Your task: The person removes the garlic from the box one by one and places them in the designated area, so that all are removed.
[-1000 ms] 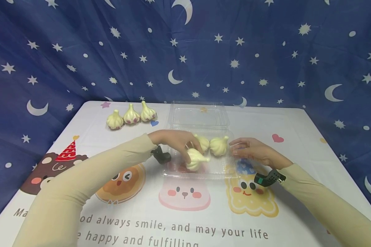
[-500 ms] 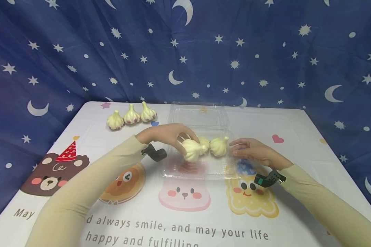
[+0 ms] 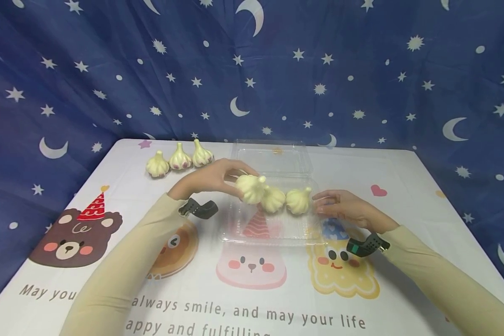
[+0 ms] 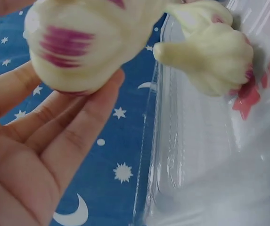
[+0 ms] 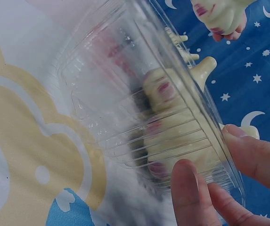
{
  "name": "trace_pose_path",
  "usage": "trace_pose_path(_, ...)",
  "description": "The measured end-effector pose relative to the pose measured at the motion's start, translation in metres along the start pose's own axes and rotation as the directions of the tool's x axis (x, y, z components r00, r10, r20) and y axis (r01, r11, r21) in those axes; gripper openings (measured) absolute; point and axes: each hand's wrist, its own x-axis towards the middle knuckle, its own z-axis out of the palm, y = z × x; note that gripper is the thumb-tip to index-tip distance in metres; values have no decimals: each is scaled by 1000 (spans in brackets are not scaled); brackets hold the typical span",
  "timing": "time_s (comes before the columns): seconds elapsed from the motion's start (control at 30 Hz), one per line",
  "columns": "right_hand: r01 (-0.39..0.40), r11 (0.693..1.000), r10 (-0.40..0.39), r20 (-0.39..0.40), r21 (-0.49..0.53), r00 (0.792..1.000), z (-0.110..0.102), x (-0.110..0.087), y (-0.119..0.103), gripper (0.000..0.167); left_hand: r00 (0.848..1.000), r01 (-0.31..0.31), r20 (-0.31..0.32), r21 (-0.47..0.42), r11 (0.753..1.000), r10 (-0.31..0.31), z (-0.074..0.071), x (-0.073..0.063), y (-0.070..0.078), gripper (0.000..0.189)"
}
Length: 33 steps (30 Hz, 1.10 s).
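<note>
In the head view my left hand [image 3: 216, 177] holds a garlic bulb [image 3: 250, 189] above the left part of a clear plastic box [image 3: 273, 241]. Purple streaks mark this bulb in the left wrist view, where its top is cut off. Two more garlic bulbs, one on the left [image 3: 273, 199] and one on the right [image 3: 298, 200], lie side by side in the box's tray. My right hand [image 3: 344, 207] grips the tray's right side, thumb and fingers at the wall and rim in the right wrist view. The box's hinged lid [image 3: 273, 161] lies back, away from me.
Three garlic bulbs [image 3: 179, 157] stand in a row at the table's back left. The white tablecloth [image 3: 185, 284] carries cartoon prints and lettering. A blue curtain [image 3: 302, 84] with moons and stars hangs behind the table's far edge.
My left hand has lifted its garlic bulb up and back to the left, from the tray's front toward its back left. The right hand and the box have stayed put.
</note>
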Motion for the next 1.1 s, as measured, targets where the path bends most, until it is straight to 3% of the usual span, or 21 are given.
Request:
trace_pose_path(0.23,3,1000,-3,9,0,1000,-1,-1,1,58,995,1,-102,-50,999,-6,-4,-12,-9,52)
trace_pose_path(0.5,4,1000,-5,20,16,1000,-1,-1,1,58,966,2,-257,-88,996,-24,-8,-28,-17,54)
trace_pose_path(0.67,-1,1000,1,13,16,1000,-1,-1,0,58,930,0,-364,-146,989,-54,-11,-38,-24,55)
trace_pose_path(0.83,-1,1000,1,12,18,1000,0,0,1,58,880,10,-467,-161,987,-85,-15,-47,-32,57)
trace_pose_path(1.1,-12,1000,12,3,13,1000,-1,2,2,58,817,102,-555,-129,986,-157,-24,-58,-51,57)
